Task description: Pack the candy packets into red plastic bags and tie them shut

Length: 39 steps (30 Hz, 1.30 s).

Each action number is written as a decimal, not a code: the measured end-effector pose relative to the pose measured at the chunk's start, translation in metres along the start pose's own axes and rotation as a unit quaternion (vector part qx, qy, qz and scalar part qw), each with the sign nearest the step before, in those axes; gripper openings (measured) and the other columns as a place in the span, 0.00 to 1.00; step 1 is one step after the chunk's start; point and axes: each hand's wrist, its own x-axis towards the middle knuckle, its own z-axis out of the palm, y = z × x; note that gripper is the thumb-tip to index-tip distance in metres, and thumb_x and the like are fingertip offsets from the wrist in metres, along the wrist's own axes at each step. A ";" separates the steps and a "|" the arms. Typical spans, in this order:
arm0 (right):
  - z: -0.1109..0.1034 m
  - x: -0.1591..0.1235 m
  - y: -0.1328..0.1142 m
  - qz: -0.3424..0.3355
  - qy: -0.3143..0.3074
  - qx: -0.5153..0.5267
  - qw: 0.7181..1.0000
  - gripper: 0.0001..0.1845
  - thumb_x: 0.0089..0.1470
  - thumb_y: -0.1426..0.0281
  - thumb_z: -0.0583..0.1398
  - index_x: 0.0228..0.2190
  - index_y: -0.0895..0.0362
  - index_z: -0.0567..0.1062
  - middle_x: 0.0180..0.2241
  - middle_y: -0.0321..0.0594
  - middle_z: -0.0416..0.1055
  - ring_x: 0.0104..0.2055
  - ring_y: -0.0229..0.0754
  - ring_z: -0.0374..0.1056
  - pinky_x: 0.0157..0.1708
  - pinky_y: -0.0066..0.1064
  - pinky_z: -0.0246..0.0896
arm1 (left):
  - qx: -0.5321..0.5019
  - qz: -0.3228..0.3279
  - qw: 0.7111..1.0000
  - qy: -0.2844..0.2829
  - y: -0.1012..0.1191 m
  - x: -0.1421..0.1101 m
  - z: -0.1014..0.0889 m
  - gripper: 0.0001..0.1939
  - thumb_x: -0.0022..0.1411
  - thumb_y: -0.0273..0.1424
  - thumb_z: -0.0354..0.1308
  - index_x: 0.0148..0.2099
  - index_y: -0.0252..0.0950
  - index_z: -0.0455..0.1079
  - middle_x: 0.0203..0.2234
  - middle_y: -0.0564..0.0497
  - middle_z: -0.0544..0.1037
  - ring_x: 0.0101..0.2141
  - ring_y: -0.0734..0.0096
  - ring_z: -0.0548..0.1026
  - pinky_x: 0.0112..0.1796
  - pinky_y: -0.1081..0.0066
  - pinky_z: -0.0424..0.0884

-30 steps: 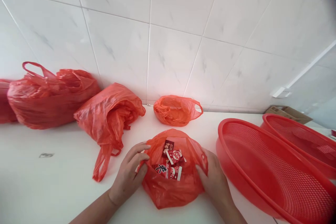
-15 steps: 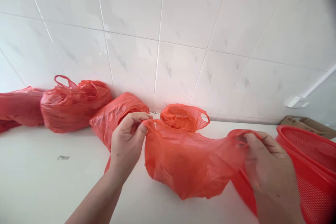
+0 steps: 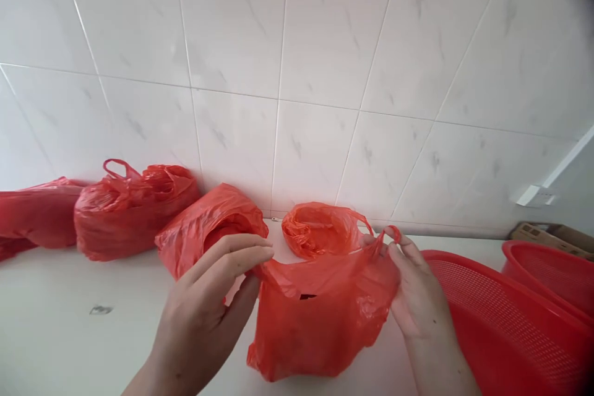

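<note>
A thin red plastic bag (image 3: 320, 328) hangs in front of me above the white tabletop, its mouth spread between my two hands. My left hand (image 3: 208, 303) holds the bag's left top corner between thumb and fingers. At the other side, my right hand (image 3: 415, 288) is closed on the right handle, with a loop of it sticking up above the fingers. A small dark patch shows at the bag's mouth; I cannot make out what it is. Just behind it lies a crumpled red plastic bag (image 3: 320, 229) with a handle loop toward my right hand.
Filled red bags stand along the tiled wall (image 3: 320, 31): one tilted bag (image 3: 208, 223), one with a raised handle (image 3: 134, 216), another bag (image 3: 41, 213) at far left. Red mesh baskets (image 3: 501, 297) stand at right, a cardboard box (image 3: 552, 236) behind them.
My right hand has moved inward to the left, bringing the bag's sides closer together. The bag's mouth has opened more toward me. The view has tilted up slightly.
</note>
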 end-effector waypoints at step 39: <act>0.015 -0.038 0.020 0.007 -0.328 -0.204 0.922 0.21 0.59 0.54 0.52 0.40 0.56 0.74 0.21 0.33 0.66 0.17 0.29 0.51 0.21 0.25 0.48 | -0.165 -0.134 0.950 -0.229 0.020 0.010 0.055 0.08 0.59 0.22 0.52 0.29 0.38 0.65 0.32 0.53 0.72 0.33 0.72 0.71 0.36 0.72 0.68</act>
